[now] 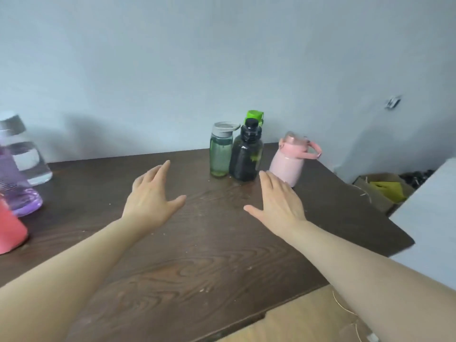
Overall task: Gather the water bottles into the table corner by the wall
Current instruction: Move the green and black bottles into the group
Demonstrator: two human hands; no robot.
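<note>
- both hands out flat over the dark wood table [197,267], palms down, fingers spread, holding nothing: left hand [150,196], right hand [278,201]
- far right corner by the wall [172,58]: green bottle [220,151] touching the black bottle [246,156], a lime-green cap [255,116] peeking up behind them
- pink jug [291,161] just right of those, right fingertips close to it
- left edge: clear bottle [23,149], purple bottle [17,188], coral cup [9,228]
</note>
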